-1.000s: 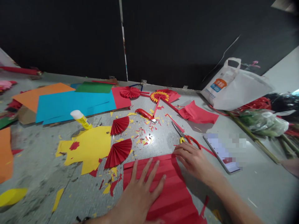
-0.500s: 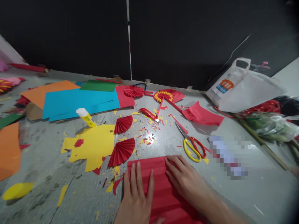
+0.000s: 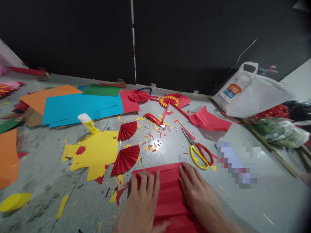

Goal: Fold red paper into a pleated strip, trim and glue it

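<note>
A red sheet of paper (image 3: 171,194) with several crosswise creases lies in front of me, a narrow strip folded along its far edge. My left hand (image 3: 143,197) is on its left part, fingers bent and held close together over the folded edge, thumb low on the sheet. At the far right corner, my right hand (image 3: 198,191) has its fingers curled onto the paper; its thumb is hidden. Just beyond the right hand lie scissors (image 3: 198,152) with one yellow and one red handle. Two pleated red paper fans (image 3: 126,158) rest past the left hand.
A glue stick (image 3: 88,123) stands tilted by cut yellow paper (image 3: 99,152). A red utility knife (image 3: 155,120) lies among paper scraps. Beyond are a red-and-yellow rosette (image 3: 169,101), blue paper (image 3: 82,108) and a white bag (image 3: 252,94). A black panel (image 3: 194,42) rises behind.
My left fingers, flat and spread before, are now bent at the paper's far edge. My right hand has slid slightly right along that edge. The folded strip at the far edge looks different.
</note>
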Demonstrator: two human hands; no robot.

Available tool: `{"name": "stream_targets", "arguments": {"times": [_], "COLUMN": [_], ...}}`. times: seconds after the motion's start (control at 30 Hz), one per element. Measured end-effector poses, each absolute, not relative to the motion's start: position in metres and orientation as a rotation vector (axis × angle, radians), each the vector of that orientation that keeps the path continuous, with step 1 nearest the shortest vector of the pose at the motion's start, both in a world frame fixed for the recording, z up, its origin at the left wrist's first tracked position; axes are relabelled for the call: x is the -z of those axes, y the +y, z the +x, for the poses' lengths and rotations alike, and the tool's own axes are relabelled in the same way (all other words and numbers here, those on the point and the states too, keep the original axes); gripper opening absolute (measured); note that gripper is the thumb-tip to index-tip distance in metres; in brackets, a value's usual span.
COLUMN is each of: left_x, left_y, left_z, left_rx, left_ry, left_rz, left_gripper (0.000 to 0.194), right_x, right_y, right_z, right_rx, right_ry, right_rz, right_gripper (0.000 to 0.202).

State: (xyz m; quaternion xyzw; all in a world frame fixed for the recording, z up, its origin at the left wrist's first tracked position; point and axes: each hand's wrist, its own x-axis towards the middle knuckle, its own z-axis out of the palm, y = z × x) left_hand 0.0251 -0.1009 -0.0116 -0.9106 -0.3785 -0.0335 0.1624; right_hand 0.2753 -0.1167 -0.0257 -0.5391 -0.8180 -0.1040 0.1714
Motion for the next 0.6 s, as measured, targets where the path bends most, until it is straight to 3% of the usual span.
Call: {"name": "stream_targets", "arguments": {"times": [0.2, 0.4, 0.6], "left_x": [0.013, 0.014, 0.005], "left_y": [-0.099, -0.087, -0.080], "left_z": [0.027, 0.015, 0.015], "left_rx": [0.169, 0.292, 0.149], "left_ry": [-1.165, -0.843, -0.838], "left_rz": [-2.666, -2.890, -3.151], "left_gripper": [0.120, 0.089, 0.093], "right_x": [0.044, 0.045, 0.047], "right_y": [-0.140, -0.140, -0.142], "right_z": [0.277, 0.273, 0.270], "right_rx": [0.422, 0.407, 0.443], "right_ry": [-2.326, -2.335, -2.344], "right_rz": [-1.565, -1.608, -1.692], "right_gripper": [0.059, 0.076, 0.081]}}
